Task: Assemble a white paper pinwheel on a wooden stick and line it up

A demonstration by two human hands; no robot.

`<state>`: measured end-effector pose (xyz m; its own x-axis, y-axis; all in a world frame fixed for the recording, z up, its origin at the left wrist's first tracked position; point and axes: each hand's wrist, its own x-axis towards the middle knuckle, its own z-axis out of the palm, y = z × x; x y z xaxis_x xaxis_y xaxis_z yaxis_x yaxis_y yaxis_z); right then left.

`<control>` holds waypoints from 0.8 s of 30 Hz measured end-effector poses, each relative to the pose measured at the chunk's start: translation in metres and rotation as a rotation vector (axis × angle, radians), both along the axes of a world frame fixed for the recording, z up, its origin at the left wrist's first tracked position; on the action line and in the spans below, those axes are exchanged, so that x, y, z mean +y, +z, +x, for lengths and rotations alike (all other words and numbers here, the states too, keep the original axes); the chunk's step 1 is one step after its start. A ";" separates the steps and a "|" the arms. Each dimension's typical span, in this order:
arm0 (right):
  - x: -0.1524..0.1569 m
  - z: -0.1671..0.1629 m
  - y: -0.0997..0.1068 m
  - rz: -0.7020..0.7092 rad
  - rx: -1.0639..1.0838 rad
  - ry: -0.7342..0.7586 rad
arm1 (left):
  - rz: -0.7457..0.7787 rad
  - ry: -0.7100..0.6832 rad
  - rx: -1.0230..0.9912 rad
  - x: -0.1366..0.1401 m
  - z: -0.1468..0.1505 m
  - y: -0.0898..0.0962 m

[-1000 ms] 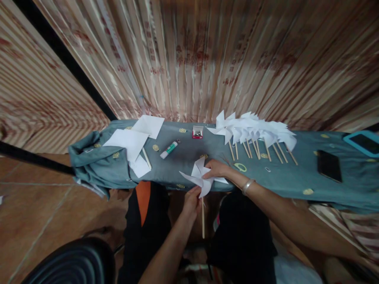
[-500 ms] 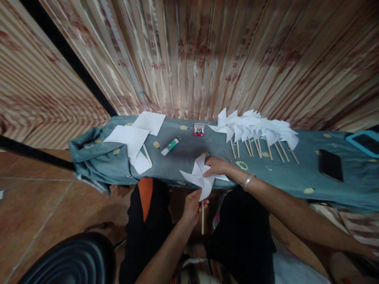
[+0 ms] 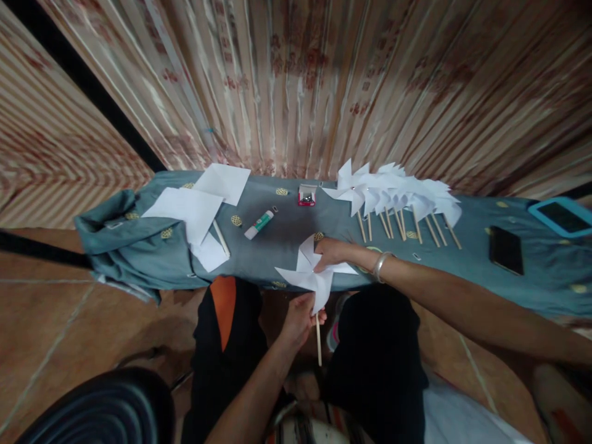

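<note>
A white paper pinwheel (image 3: 308, 281) on a thin wooden stick (image 3: 319, 345) is held over the near edge of the cloth-covered table, its blades spread. My left hand (image 3: 297, 322) is closed round the stick just under the blades, and the lowest blade hides part of the fingers. At the pinwheel's centre, my right hand (image 3: 332, 253) presses with bent fingers; what lies under the fingertips is hidden. Beyond it sits a small red and white box (image 3: 307, 195) with shiny metal pieces inside. A glue stick (image 3: 259, 225) lies to its left.
Several finished pinwheels (image 3: 398, 191) lie overlapped at the back right. White paper sheets (image 3: 185, 209) and a white rod (image 3: 221, 238) lie on the left. Scissors with a pale green handle are partly behind my right wrist. A phone (image 3: 506, 250) and a blue-framed device (image 3: 562, 217) rest far right.
The view has shifted slightly, so the table things sit a little further left and higher. Both hands stay on the pinwheel; the right hand's fingers look more bent over its centre.
</note>
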<state>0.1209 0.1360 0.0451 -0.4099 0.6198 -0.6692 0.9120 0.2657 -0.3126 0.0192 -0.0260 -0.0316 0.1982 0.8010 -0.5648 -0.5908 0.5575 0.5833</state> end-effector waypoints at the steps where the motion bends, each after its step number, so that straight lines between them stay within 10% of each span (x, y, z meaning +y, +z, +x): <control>1: 0.000 -0.002 0.001 -0.004 -0.014 0.006 | -0.001 -0.001 0.003 0.000 0.000 0.000; 24: -0.002 0.001 -0.005 -0.075 0.002 -0.167 | -0.007 0.052 0.003 0.001 0.012 -0.002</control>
